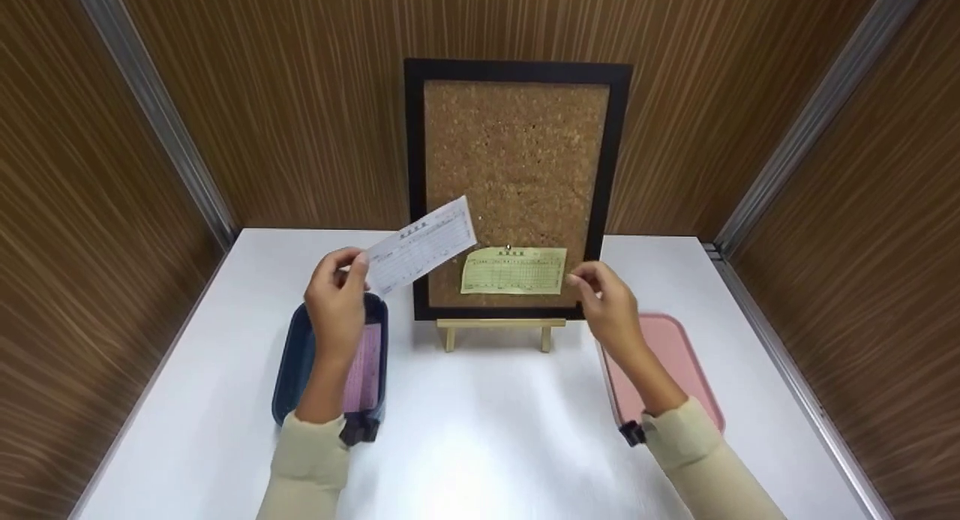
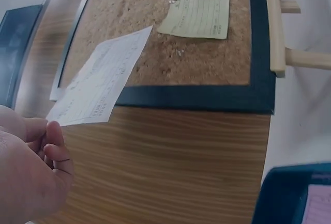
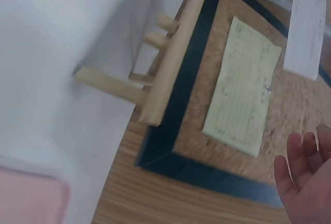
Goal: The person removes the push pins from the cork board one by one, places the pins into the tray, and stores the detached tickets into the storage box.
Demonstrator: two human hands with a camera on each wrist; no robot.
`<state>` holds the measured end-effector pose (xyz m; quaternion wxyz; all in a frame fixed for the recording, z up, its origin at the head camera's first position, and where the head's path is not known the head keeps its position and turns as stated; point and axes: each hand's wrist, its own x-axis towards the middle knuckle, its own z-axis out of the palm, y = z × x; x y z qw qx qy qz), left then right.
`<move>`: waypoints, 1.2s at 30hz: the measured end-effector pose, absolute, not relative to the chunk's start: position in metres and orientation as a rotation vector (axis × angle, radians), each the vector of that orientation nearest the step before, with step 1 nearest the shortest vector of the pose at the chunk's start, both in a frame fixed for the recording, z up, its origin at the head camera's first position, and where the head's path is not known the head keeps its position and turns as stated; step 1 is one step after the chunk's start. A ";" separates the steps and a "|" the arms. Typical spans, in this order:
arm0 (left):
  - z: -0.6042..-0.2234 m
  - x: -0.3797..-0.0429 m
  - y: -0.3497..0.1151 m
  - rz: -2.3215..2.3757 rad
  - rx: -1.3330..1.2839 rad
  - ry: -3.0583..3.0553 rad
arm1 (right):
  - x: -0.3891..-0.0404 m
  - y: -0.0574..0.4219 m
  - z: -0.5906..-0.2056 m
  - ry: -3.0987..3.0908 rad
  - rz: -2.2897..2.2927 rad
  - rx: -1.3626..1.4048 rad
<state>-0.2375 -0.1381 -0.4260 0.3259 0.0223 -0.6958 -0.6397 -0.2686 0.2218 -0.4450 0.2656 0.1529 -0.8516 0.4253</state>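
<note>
My left hand [image 1: 337, 295] pinches a white printed slip [image 1: 424, 246] by its lower left corner. The slip tilts up to the right, overlapping the left edge of a black-framed cork board [image 1: 525, 152] in the head view. Low on that board hangs a yellow-green printed slip [image 1: 514, 271], with a small pin [image 1: 508, 247] at its top edge. Just right of this slip is my right hand [image 1: 611, 306], fingers loosely bent. In the right wrist view, a gap shows between those fingers [image 3: 297, 154] and the yellow-green slip [image 3: 243, 84].
A small wooden easel [image 1: 501, 323] props the board on the white table [image 1: 480, 445]. Under my left forearm, a dark blue tray [image 1: 289, 377] holds pink slips [image 1: 364, 370]. Beneath the right forearm lies a pink tray [image 1: 679, 347]. Wood-patterned panels [image 1: 300, 92] enclose the table.
</note>
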 end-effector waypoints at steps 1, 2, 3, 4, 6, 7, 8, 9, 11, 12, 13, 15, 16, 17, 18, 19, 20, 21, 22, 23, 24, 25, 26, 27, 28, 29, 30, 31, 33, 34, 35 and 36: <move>-0.429 -0.233 -0.143 -1.677 0.069 -1.830 | -0.267 0.228 -0.448 -2.299 1.168 0.385; -0.431 -0.229 -0.147 -1.676 0.083 -1.837 | -0.265 0.234 -0.451 -2.301 1.191 0.363; -0.434 -0.224 -0.151 -1.675 0.094 -1.842 | -0.263 0.240 -0.454 -2.304 1.213 0.338; -0.436 -0.219 -0.155 -1.672 0.106 -1.846 | -0.261 0.246 -0.458 -2.310 1.232 0.314; -0.441 -0.209 -0.163 -1.666 0.121 -1.840 | -0.257 0.258 -0.464 -2.320 1.245 0.268; -0.444 -0.205 -0.167 -1.665 0.126 -1.832 | -0.256 0.263 -0.466 -2.323 1.253 0.248; -0.446 -0.200 -0.171 -1.662 0.134 -1.826 | -0.254 0.269 -0.470 -2.330 1.251 0.227; -0.449 -0.196 -0.175 -1.653 0.146 -1.824 | -0.252 0.274 -0.473 -2.339 1.246 0.203; -0.455 -0.189 -0.182 -1.643 0.180 -1.822 | -0.249 0.285 -0.479 -2.364 1.239 0.157; -0.458 -0.186 -0.186 -1.635 0.200 -1.823 | -0.248 0.290 -0.482 -2.382 1.230 0.131; -0.461 -0.183 -0.189 -1.628 0.226 -1.824 | -0.246 0.296 -0.485 -2.405 1.222 0.105; -0.467 -0.177 -0.195 -1.616 0.276 -1.827 | -0.243 0.306 -0.491 -2.454 1.206 0.062; -0.470 -0.174 -0.197 -1.617 0.297 -1.822 | -0.242 0.310 -0.494 -2.479 1.191 0.036; -0.473 -0.172 -0.199 -1.612 0.316 -1.820 | -0.240 0.314 -0.497 -2.506 1.173 0.010; -0.476 -0.169 -0.201 -1.609 0.338 -1.817 | -0.239 0.318 -0.500 -2.532 1.157 -0.011; -0.478 -0.166 -0.202 -1.606 0.364 -1.818 | -0.237 0.321 -0.503 -2.554 1.144 -0.028; -0.481 -0.163 -0.204 -1.601 0.386 -1.823 | -0.236 0.324 -0.506 -2.577 1.126 -0.041; -0.484 -0.161 -0.206 -1.592 0.409 -1.826 | -0.235 0.327 -0.508 -2.598 1.110 -0.053; -0.487 -0.158 -0.208 -1.586 0.436 -1.830 | -0.234 0.329 -0.510 -2.626 1.088 -0.068; -0.490 -0.156 -0.210 -1.578 0.466 -1.840 | -0.233 0.332 -0.512 -2.652 1.078 -0.075; -0.493 -0.154 -0.212 -1.570 0.495 -1.848 | -0.232 0.335 -0.514 -2.683 1.068 -0.078; -0.496 -0.152 -0.214 -1.564 0.523 -1.855 | -0.231 0.338 -0.516 -2.711 1.062 -0.084; -0.500 -0.150 -0.216 -1.560 0.550 -1.860 | -0.230 0.341 -0.517 -2.739 1.067 -0.093; -0.502 -0.148 -0.218 -1.552 0.579 -1.866 | -0.229 0.344 -0.519 -2.764 1.086 -0.103; -0.505 -0.146 -0.219 -1.546 0.608 -1.873 | -0.229 0.347 -0.521 -2.790 1.113 -0.112; -0.507 -0.145 -0.220 -1.539 0.630 -1.878 | -0.228 0.350 -0.522 -2.813 1.141 -0.121; -0.509 -0.144 -0.221 -1.533 0.647 -1.878 | -0.227 0.352 -0.524 -2.836 1.162 -0.132; -0.512 -0.143 -0.222 -1.528 0.664 -1.881 | -0.227 0.354 -0.525 -2.852 1.190 -0.144; -0.517 -0.141 -0.223 -1.515 0.685 -1.889 | -0.225 0.358 -0.528 -2.880 1.227 -0.161; -0.519 -0.140 -0.224 -1.513 0.689 -1.889 | -0.224 0.359 -0.530 -2.894 1.230 -0.166; -0.522 -0.139 -0.225 -1.512 0.693 -1.890 | -0.223 0.361 -0.531 -2.908 1.227 -0.166; -0.525 -0.138 -0.225 -1.510 0.700 -1.890 | -0.223 0.362 -0.532 -2.918 1.221 -0.164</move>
